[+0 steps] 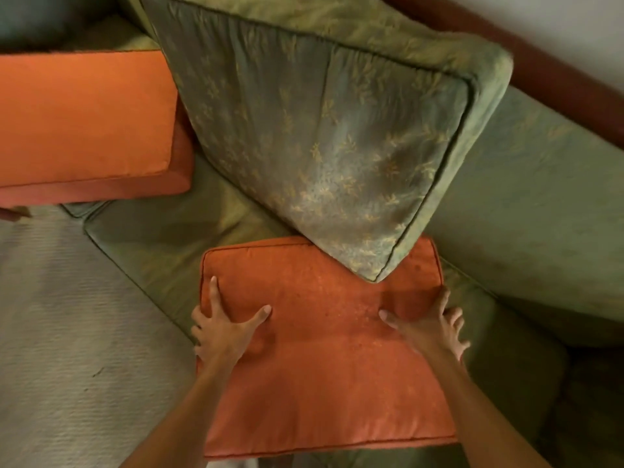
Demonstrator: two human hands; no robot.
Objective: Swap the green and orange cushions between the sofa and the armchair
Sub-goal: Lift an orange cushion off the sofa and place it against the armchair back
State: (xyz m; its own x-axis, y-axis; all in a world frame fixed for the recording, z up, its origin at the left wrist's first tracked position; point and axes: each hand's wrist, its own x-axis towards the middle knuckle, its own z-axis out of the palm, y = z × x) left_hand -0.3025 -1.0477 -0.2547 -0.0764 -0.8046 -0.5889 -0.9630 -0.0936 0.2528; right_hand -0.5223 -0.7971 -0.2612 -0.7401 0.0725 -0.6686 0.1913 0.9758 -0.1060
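flatly, left hand (227, 327) and right hand (430, 327) press spread fingers on the square piped orange cushion (324, 373).

Nothing readable here — no labels, brand tags, numbers or signs anywhere that I can spot. The green cushion (324, 130) just has a woven leaf pattern, no lettering. The orange cushion (320, 349) has plain fabric with piping and no tag showing. The edges of the shot are a bit soft, so a tiny tag could be lost there.
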